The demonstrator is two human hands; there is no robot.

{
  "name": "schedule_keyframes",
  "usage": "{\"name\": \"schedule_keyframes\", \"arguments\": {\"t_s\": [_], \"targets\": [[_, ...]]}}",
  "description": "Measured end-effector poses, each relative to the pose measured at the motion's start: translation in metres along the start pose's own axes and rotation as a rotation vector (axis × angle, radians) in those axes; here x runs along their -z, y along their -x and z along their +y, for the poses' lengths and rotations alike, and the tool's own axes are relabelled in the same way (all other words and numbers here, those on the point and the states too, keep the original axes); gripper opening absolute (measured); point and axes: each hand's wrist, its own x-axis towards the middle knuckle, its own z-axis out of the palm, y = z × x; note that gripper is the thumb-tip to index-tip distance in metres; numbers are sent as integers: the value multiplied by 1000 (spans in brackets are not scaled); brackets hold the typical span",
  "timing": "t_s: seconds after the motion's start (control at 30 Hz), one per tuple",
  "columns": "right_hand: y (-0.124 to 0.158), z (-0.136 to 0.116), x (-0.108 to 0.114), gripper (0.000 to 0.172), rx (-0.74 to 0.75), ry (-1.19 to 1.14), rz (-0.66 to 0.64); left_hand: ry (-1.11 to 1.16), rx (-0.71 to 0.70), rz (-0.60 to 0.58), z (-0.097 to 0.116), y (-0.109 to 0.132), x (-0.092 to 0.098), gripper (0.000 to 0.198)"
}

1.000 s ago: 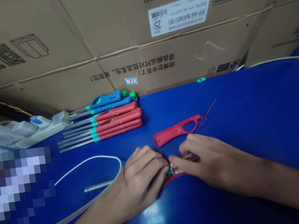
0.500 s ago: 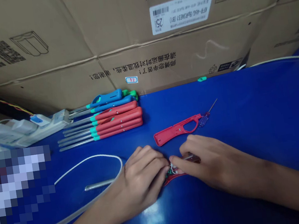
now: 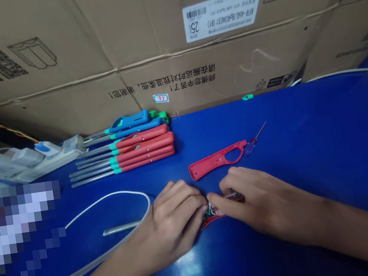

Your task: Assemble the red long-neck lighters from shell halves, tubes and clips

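Observation:
My left hand [image 3: 175, 223] and my right hand [image 3: 258, 205] meet over a red plastic handle shell [image 3: 214, 219], which lies mostly hidden under my fingers. A small green circuit board [image 3: 209, 210] with thin white wires sits in it, close to both sets of fingertips. My left hand grips the shell. My right hand closes on what looks like a small clear-handled screwdriver [image 3: 234, 196]. Beyond my right fingers lies an empty red handle half [image 3: 216, 161], next to a small screwdriver [image 3: 250, 148].
A stack of red and blue handles with metal shafts [image 3: 141, 149] stands by a cardboard box wall [image 3: 158, 54]. A power strip [image 3: 49, 154], white cable [image 3: 110, 197], metal rod [image 3: 119, 229] and clear tube [image 3: 68, 268] lie left on the blue table [image 3: 307, 139].
Both hands stay on the red shell with only slight finger shifts. The whole view has drifted a little.

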Motion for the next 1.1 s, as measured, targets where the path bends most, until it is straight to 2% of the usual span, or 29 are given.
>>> {"name": "schedule_keyframes", "arguments": {"t_s": [0.77,1.1], "targets": [[-2,-3,-2,10,-29,-9,4,12,-7,11,-1,2,-2,14],[-1,1,0,18,-76,-174,22,48,47,-5,1,0,1,15]]}}
